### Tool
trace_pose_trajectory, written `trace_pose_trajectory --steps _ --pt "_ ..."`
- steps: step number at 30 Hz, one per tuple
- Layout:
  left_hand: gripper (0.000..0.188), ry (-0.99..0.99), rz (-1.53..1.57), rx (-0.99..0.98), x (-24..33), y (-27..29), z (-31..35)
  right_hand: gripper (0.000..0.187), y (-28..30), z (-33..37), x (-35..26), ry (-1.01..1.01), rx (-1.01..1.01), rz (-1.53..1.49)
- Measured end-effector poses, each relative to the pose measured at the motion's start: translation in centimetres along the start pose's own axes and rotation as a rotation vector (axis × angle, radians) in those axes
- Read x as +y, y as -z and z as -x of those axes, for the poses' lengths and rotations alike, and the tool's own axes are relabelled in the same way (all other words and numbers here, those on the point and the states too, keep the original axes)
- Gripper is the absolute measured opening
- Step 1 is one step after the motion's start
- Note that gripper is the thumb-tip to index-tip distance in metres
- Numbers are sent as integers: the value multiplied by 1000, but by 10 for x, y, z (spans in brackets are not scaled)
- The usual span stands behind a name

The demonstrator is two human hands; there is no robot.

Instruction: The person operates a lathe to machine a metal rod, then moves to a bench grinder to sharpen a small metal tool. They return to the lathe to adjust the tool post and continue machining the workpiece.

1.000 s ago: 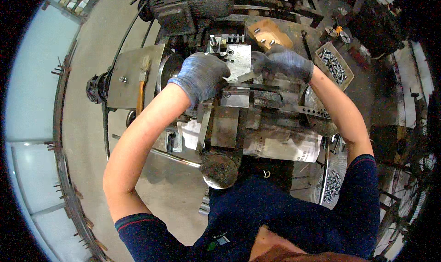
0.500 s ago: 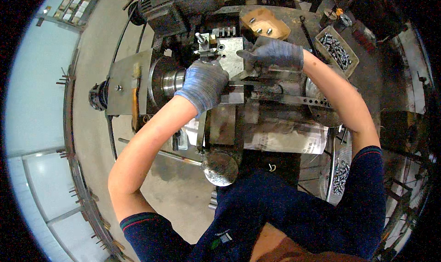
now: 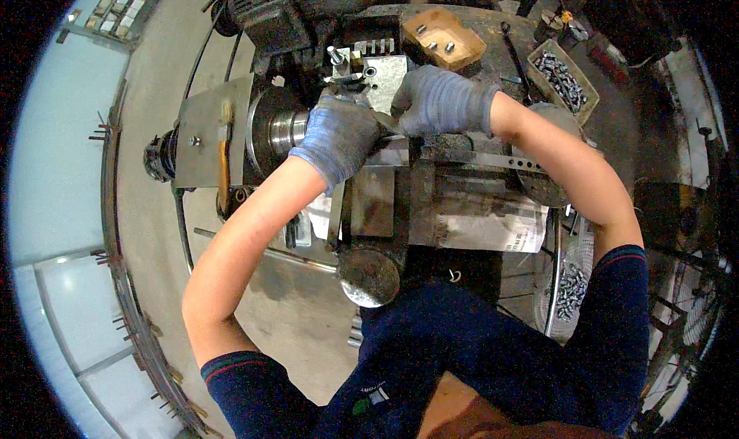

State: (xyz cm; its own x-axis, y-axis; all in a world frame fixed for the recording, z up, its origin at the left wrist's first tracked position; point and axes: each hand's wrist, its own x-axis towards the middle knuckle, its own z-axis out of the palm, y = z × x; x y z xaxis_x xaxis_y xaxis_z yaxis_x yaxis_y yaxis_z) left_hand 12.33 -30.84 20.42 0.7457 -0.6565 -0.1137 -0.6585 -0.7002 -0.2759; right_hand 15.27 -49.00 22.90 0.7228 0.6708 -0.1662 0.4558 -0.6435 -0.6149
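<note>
Gloves cover both of my hands, grey knit ones. My left hand (image 3: 339, 135) lies curled over the work beside the chuck (image 3: 281, 131), and I cannot tell if its fingers clamp anything there. My right hand (image 3: 437, 100) is closed around a thin metal bar (image 3: 387, 125) just at the tool post (image 3: 369, 73). I judge this step needs a steady push, with glove fabric kept off the chuck. The chuck is round, bright steel; the lathe bed (image 3: 431, 200) is dark, oily and flat. A wood block (image 3: 443, 38) and a tray of screws (image 3: 563, 81) sit behind.
</note>
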Motion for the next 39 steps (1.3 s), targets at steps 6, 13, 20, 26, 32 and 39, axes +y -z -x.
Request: trace_pose_trajectory --steps 6,13,20,26,32,39 --pt "21 8 12 -81 0 11 -2 43 0 -1 5 72 39 -83" --pt "24 -10 -17 -33 -3 -3 -5 52 -12 12 33 45 216 -33" --pt "14 -6 43 -25 -2 9 0 45 -13 -1 36 324 102 417" --pt "17 2 60 -3 -2 2 -1 25 -15 -4 30 380 76 329" --pt "24 -7 49 -55 -5 -4 -1 27 -10 -3 15 513 162 516" --pt "21 -9 44 -11 -5 -8 -5 21 -24 -17 30 631 259 369"
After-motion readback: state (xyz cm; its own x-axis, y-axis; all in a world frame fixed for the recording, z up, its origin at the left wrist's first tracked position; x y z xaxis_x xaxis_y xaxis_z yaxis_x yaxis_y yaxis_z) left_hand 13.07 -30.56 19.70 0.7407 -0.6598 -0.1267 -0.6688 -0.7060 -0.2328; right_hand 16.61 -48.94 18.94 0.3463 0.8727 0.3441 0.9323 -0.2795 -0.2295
